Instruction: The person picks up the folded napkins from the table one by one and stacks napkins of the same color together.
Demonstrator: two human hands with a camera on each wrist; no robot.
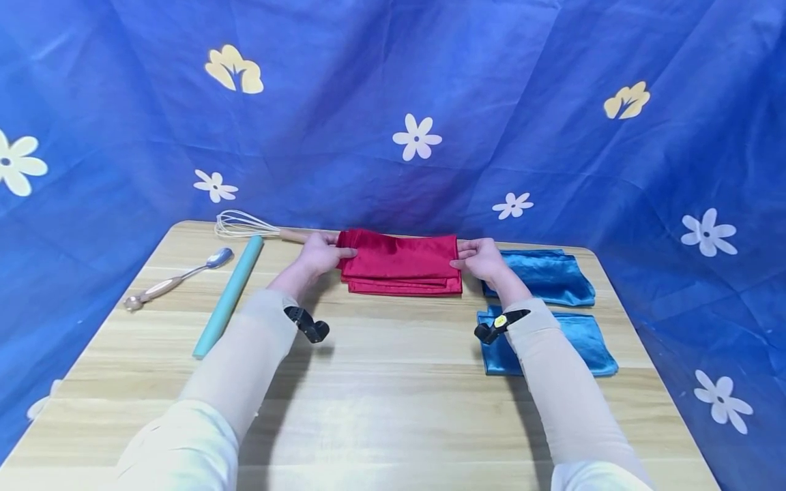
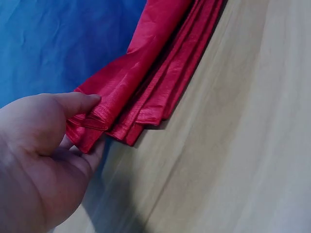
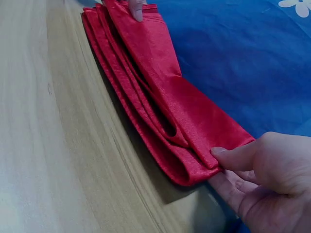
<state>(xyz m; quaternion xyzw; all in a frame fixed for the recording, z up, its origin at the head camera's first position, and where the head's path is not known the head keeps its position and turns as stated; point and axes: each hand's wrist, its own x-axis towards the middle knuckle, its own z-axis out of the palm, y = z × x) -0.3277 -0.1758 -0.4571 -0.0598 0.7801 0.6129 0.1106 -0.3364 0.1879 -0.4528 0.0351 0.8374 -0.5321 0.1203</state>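
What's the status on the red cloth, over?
Left grip, right grip pinching opposite ends. Red cloth folded in layers. Whisk close by left grip, blue cloth by right.

We see a light wood-grain table (image 1: pixel 381 409) with a turquoise rod (image 1: pixel 228 296) lying slantwise on it. Left of the rod we find a metal spoon (image 1: pixel 161 288) with a pale handle, and just beyond the rod's far end, a whisk (image 1: pixel 284 232). Right of the rod is a layered red cloth (image 1: pixel 399 256); farther right of it we see two folded cloths, a far blue cloth (image 1: pixel 546 278) and a near blue cloth (image 1: pixel 588 341).
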